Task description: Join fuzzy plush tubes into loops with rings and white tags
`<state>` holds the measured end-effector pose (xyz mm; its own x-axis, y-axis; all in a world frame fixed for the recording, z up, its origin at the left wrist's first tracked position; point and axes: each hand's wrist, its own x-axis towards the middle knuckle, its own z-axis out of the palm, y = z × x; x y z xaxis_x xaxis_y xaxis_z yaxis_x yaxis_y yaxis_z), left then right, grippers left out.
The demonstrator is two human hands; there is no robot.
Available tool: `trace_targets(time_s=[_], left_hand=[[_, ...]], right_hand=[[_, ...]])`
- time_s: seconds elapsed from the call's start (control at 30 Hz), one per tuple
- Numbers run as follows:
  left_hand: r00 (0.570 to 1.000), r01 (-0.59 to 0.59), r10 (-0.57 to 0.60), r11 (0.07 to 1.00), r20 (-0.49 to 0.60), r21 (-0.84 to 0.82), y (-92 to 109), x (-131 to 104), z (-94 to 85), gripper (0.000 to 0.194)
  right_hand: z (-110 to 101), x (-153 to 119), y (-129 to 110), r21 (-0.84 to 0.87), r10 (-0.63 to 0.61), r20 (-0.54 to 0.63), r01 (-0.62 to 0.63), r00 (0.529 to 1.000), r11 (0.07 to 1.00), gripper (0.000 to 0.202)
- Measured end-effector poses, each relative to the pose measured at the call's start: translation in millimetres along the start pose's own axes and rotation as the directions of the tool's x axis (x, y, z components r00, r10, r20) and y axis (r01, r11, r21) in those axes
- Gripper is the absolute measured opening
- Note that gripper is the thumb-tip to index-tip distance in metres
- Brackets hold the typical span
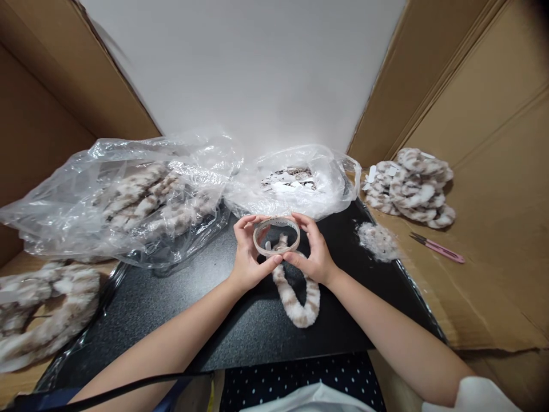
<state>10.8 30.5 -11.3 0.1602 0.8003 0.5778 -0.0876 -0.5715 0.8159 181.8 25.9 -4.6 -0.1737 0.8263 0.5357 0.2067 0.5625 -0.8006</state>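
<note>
L grip (249,257), R grip (316,256) curled round tape (262,248); big bag (64,191): fur loops (139,194), sm bag (251,194): tags (291,186)

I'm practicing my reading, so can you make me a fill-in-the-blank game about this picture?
1. The left hand and right hand both hold the same roll of ____.
2. The furry loop below the hands lies on a tabletop coloured ____.
3. The small cutter on the right has a handle coloured ____.
4. The see-through bag on the left is made of ____.

Missing words: tape; black; pink; plastic.
</note>
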Motion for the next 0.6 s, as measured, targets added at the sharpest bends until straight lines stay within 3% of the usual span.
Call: trace_targets(time_s=[0.13,0.27,0.4,0.6], left_hand=[[1.0,-0.009,0.009,0.999,-0.002,0.052,-1.7,0.0,-1.5,0.077],[0.998,0.057,-0.06,0.993,0.027,0.103,-1.4,-1.5,-4.2,0.09],[0.987,0.146,-0.146,0.989,0.064,0.017,0.0,-2.2,-5.9,0.097],[0.984,0.163,-0.157,0.985,0.084,-0.061,-3.5,-1.8,-7.6,0.086]], right_hand=[[-1.2,1.4,-0.9,0.041,-0.018,-0.022,0.019,1.0,0.999,0.072],[-1.7,2.5,-2.3,0.123,-0.021,0.02,0.019,1.0,0.992,0.074],[-0.2,2.0,-2.3,0.179,0.012,0.042,-0.02,0.999,0.984,0.076],[0.2,1.4,0.2,0.267,0.078,0.056,-0.09,0.995,0.96,0.072]])
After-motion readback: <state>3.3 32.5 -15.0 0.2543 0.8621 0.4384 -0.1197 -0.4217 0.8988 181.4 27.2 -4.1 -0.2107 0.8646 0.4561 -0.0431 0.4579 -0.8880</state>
